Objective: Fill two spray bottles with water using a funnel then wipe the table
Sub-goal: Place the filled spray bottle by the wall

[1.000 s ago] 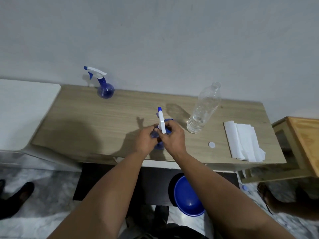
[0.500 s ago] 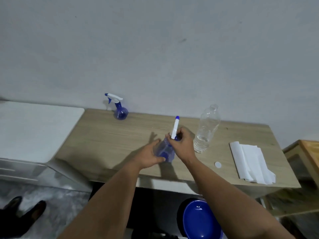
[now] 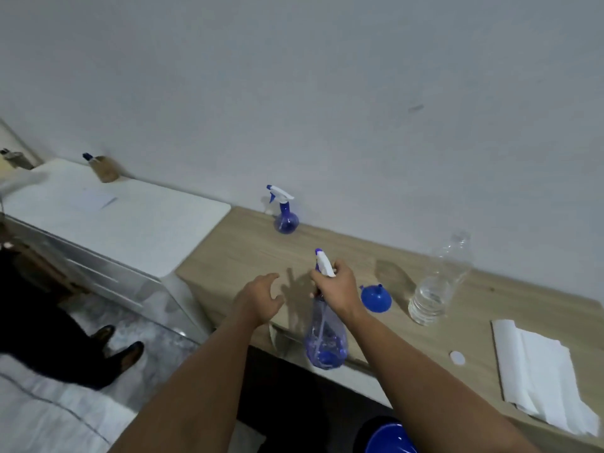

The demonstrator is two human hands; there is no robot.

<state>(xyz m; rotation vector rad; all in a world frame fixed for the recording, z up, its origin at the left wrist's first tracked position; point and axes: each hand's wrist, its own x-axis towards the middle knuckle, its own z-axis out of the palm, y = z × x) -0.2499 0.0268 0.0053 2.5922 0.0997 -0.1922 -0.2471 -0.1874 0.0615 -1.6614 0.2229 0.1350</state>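
Above wooden table point(image 3: 248, 256), right hand point(image 3: 340, 286) gripping spray bottle point(image 3: 325, 341).

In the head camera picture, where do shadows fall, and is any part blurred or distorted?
Head view: the hands' shadow falls on the wooden table beyond the left hand; the water bottle casts another leftward; the lifted spray bottle looks slightly blurred; the wide lens tilts the table edge.

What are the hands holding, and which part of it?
The right hand grips the near spray bottle by its neck, just under the white trigger head. The left hand holds nothing.
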